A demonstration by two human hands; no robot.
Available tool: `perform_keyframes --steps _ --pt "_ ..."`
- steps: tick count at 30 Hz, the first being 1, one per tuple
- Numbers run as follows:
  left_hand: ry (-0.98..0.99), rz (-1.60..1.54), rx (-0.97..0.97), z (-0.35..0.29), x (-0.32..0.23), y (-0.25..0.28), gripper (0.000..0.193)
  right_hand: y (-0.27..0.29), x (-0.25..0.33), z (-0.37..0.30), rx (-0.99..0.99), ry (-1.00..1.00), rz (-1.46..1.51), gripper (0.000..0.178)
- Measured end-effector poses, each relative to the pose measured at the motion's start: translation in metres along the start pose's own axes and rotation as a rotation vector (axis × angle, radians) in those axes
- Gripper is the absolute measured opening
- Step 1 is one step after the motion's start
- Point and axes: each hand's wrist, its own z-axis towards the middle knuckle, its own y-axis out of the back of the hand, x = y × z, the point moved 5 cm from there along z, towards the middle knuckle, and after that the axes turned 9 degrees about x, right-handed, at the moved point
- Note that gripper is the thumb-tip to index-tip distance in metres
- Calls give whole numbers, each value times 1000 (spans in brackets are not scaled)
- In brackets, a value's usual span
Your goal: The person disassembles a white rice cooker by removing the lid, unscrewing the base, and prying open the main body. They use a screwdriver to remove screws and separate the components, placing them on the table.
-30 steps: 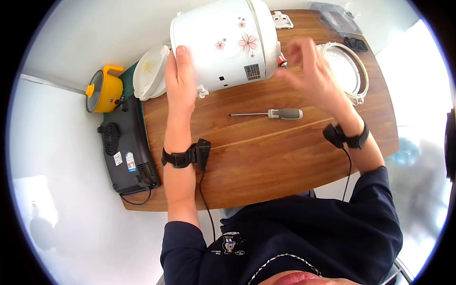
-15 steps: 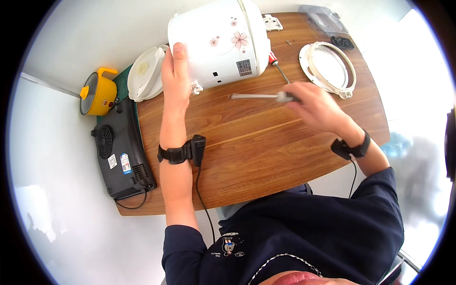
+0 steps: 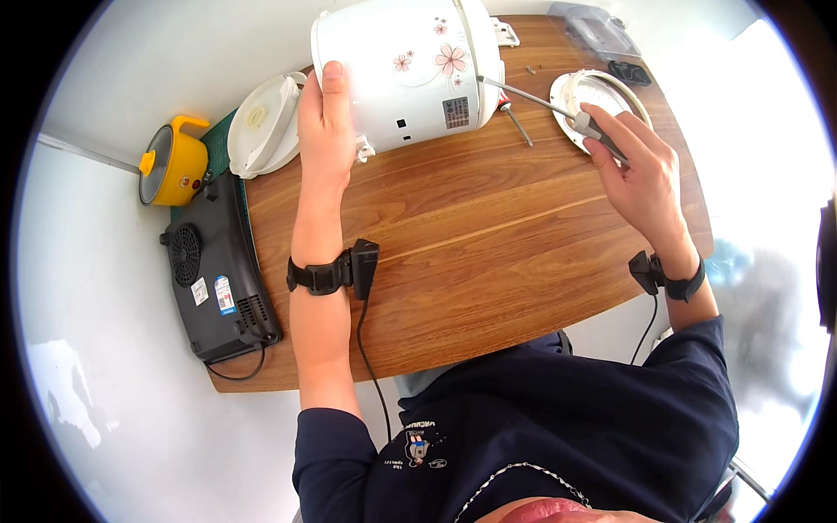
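Gripping screwdriver [image 3: 558, 109] picked off table [image 3: 488, 253], right hand [image 3: 641, 170] aims tip at cooker [image 3: 405, 70]; left hand [image 3: 324, 122] flat, steadying.

Small rectangular grey label [image 3: 454, 112] with dark print on the white side of the rice cooker [image 3: 410, 70] lying near the table's [image 3: 488, 253] far edge, just left of the cooker's lid seam. Two stickers on the black induction cooker [image 3: 214, 279] at the table's left edge: one white rectangle [image 3: 200, 291], one taller white sticker with blue and red patches [image 3: 225, 295], side by side near the front corner. No screens or packages in view.
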Motion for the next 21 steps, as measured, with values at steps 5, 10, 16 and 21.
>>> perform_keyframes --steps 5,10,16,21 --pt "-55 1 -14 0 -3 -2 53 5 6 1 -8 54 -91 35" --pt "-55 31 -8 0 0 1 54 10 -2 15 67 115 -40 35" --pt "-23 27 39 -3 -3 -3 60 1 -20 34 213 250 -13 35" --pt "14 24 82 -6 -1 -21 58 -16 5 36 256 369 -89 36"
